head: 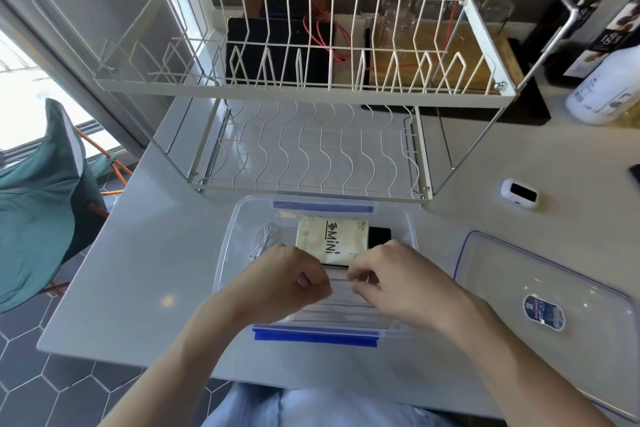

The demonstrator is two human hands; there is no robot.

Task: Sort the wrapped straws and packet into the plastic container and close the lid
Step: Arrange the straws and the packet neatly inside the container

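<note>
- Head view, container: a clear plastic container point(225, 253) with blue latches sits on the pale counter point(145, 253), just in front of a white wire dish rack point(304, 149).
- Head view, contents: a cream packet point(327, 236) printed "MiNi" lies flat toward the far end, partly over a black object point(380, 236); a coiled white cable point(265, 236) rests to its left. Both are already inside.
- Head view, straws: the wrapped straws point(332, 314) lie side by side across the near half of the container floor, under both hands.
- Head view, hands: the left hand point(294, 282) and the right hand point(391, 279) are lowered into the container with fingers curled. They appear to pinch the ends of one straw wrapper between them, though the fingertips hide the actual contact.
- Head view, lid: the clear lid point(512, 274) lies flat on the counter to the right, apart from the container; closing is not yet done.
- Risk, judged: the wrappers are light and slick, so withdrawing the hands carelessly could drag a straw askew or up the wall.
- Risk, judged: a straw end or packet corner left over the rim would stop the lid seating and the latches snapping shut.
- Risk, judged: the small white device point(518, 193) near the lid could be knocked when reaching across.
</note>
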